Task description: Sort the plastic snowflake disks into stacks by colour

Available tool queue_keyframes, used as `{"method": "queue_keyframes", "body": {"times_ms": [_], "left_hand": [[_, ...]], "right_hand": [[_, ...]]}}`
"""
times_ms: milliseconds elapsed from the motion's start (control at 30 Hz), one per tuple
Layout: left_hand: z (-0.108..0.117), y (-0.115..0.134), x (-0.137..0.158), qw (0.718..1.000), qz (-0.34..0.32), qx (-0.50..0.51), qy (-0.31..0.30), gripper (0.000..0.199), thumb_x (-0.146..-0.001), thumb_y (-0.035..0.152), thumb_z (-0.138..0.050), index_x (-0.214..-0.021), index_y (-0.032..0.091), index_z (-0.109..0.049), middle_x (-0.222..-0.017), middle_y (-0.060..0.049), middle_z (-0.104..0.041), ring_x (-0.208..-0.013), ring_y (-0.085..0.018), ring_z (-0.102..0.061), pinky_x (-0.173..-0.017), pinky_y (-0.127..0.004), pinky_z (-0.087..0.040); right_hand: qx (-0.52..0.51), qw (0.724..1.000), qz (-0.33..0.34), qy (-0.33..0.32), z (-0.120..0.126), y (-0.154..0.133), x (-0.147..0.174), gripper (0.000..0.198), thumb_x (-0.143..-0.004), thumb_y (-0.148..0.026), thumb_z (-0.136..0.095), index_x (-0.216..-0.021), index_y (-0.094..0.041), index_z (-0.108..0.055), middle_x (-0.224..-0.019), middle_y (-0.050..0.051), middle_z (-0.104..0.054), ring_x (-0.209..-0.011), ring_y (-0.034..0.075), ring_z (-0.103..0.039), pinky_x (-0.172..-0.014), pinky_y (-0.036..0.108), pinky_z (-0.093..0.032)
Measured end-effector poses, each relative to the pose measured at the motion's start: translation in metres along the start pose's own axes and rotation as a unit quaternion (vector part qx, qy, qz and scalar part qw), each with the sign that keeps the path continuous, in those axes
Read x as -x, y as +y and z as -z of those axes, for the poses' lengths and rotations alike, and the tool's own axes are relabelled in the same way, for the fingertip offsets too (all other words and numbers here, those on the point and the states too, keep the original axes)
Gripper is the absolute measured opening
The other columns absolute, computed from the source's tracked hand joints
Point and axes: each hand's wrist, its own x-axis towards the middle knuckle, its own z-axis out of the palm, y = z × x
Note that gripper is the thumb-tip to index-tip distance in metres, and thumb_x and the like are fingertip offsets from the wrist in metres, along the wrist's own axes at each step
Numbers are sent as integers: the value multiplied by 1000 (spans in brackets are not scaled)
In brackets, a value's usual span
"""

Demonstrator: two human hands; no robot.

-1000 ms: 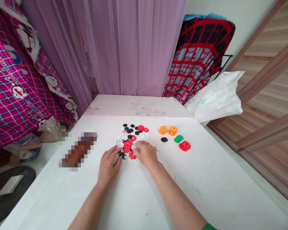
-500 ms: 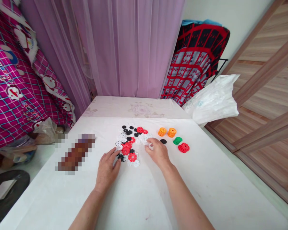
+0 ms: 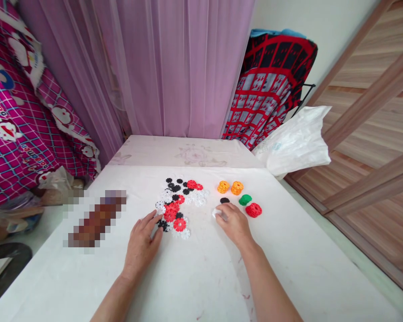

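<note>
Between my hands lies a loose spread of notched, flower-shaped plastic discs: red discs (image 3: 170, 212), black discs (image 3: 176, 188) and white discs (image 3: 197, 197). My left hand (image 3: 143, 239) rests at the near left side of the spread, fingers apart, its fingertips by the black and red discs. My right hand (image 3: 233, 222) pinches a white disc (image 3: 216, 213) between thumb and fingers, right of the spread. Just beyond that hand are a black stack (image 3: 225, 200), two orange stacks (image 3: 223, 187), a green stack (image 3: 245, 200) and a red stack (image 3: 254, 210).
All the discs are on a white-covered table (image 3: 195, 277). A blurred-out brown and red item (image 3: 97, 219) lies at the left. A white plastic bag (image 3: 298, 143) hangs by the far right edge, near a cloth-draped chair (image 3: 265, 85). Purple curtains (image 3: 188, 67) close off the back.
My right hand has moved from the white discs rightward and nearer to me, now with a white disc in its fingers. My left hand stays beside the spread. The view has shifted slightly.
</note>
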Motion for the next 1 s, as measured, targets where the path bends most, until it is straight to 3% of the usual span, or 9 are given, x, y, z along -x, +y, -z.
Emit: {"method": "queue_keyframes", "body": {"times_ms": [333,433,667,800,933,1000], "left_hand": [[1,2,-1,1000,12,11,3,34,-90,33,-47,-119,26,-63,-133,-8,-62,-119,-26,-60,-108,-54,-39],[0,4,-2,1000,9,10,6,34,-90,32,-47,-119,26,-63,-132,-9,-63,-117,-26,-61,-106,-53,-41],[-1,4,-1,1000,-2,0,7,34,-89,31,-47,-119,26,-63,-132,-9,-63,-120,-26,-59,-106,-53,-41],[1,5,-2,1000,-5,-13,-17,35,-89,30,-47,-119,28,-64,-131,-7,-64,-124,-28,-56,-106,-55,-40],[2,7,-1,999,-7,-14,-28,33,-89,29,-47,-116,31,-66,-132,-5,-63,-125,-28,-55,-107,-57,-39],[0,7,-1,1000,-1,-6,-15,34,-90,29,-46,-118,30,-65,-132,-6,-63,-124,-27,-57,-107,-56,-39]], "right_hand": [[12,1000,10,8,3,-4,2,19,-81,-23,-55,-93,-26,-70,-106,3,-68,-97,19,-61,-82,30,-48],[-18,999,44,7,-1,-26,3,20,-84,-21,-53,-92,-26,-70,-104,3,-68,-97,18,-61,-85,29,-48],[-24,985,141,-94,-28,-98,6,16,-82,-30,-65,-97,-25,-68,-99,3,-67,-95,19,-59,-84,30,-45],[17,987,115,-111,-40,-100,-8,11,-85,-26,-62,-92,-25,-70,-94,3,-67,-91,19,-58,-80,30,-45],[34,995,65,-62,-43,-93,-22,17,-85,-17,-57,-90,-24,-72,-98,6,-66,-92,21,-56,-80,32,-45],[17,995,86,-44,-44,-98,-24,19,-87,-17,-56,-92,-25,-72,-100,6,-65,-93,21,-55,-81,32,-45]]}}
